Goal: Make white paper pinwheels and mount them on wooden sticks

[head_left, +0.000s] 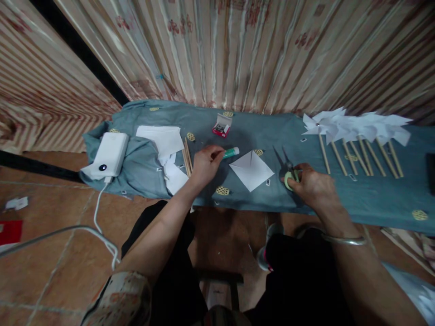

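My left hand [208,164] is closed, its fingertips pinching the near end of a green glue stick [231,153] low over the cloth. My right hand [314,183] grips the light green handles of a pair of scissors [289,174]; their dark blades are parted and point away from me. Between my hands lies a white paper square [252,172], set like a diamond, with a slit running in from its far corner and fold lines across it. Just beyond the glue stick stands an open small red box [221,127] with shiny metal bits inside.
Paper pinwheels on sticks [356,129] lie in a row at the right. Left of my left hand are loose wooden sticks [186,156] and white paper sheets [165,138]. A white power bank [110,154] with a cable sits at the left end. A curtain [217,54] hangs behind.
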`<state>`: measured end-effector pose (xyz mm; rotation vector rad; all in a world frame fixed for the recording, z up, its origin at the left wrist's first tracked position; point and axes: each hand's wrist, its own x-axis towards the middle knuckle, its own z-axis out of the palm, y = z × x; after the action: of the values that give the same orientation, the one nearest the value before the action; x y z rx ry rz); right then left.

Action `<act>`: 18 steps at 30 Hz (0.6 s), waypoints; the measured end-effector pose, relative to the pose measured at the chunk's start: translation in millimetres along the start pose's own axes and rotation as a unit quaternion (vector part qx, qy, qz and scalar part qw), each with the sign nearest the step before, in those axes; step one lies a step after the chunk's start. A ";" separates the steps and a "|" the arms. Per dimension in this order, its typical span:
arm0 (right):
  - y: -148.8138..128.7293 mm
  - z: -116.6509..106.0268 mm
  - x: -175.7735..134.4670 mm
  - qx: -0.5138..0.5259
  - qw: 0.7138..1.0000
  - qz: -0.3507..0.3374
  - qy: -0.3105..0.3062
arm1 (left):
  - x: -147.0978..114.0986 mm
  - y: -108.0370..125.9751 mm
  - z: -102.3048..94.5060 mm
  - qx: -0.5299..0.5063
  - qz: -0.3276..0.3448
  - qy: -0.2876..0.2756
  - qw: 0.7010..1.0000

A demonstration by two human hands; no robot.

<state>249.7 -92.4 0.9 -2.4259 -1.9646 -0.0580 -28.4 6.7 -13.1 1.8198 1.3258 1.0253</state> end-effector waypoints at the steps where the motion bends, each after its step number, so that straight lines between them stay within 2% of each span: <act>1: -0.4 -0.2 0.5 -0.003 1.000 -0.004 -0.002 | 0.7 -3.2 -2.3 0.029 0.016 0.007 0.999; 3: -1.8 -1.4 1.1 -0.017 1.000 -0.013 -0.010 | 1.2 -9.1 -3.7 0.093 0.036 0.005 0.995; 7: -6.8 -7.9 -0.6 -0.047 0.998 -0.012 -0.035 | 1.1 -17.7 -2.1 0.177 0.038 -0.035 0.983; 9: -9.9 -12.4 -2.0 -0.039 0.999 -0.010 -0.016 | 1.5 -20.3 -2.3 0.191 0.039 -0.051 0.979; 12: -14.9 -17.2 -1.4 0.030 0.998 -0.018 0.053 | 2.2 -21.6 -2.1 0.165 0.032 -0.045 0.985; 14: -19.6 -17.3 1.3 0.123 0.989 -0.008 0.081 | 1.4 -19.2 1.0 0.084 0.006 -0.027 0.996; 16: -26.9 -14.9 5.0 0.270 0.960 0.017 0.074 | -1.5 -13.1 6.4 -0.044 -0.035 -0.027 0.998; 17: -31.8 -13.2 6.7 0.357 0.931 0.035 0.060 | -3.8 -8.5 9.6 -0.115 -0.057 -0.042 0.991; 18: -37.4 -11.5 8.1 0.462 0.885 0.045 0.032 | -6.6 -3.2 12.6 -0.180 -0.071 -0.069 0.979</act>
<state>214.6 -77.1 12.4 -1.8078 -1.3474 0.6355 -20.0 0.5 -23.2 1.4752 1.0890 0.9700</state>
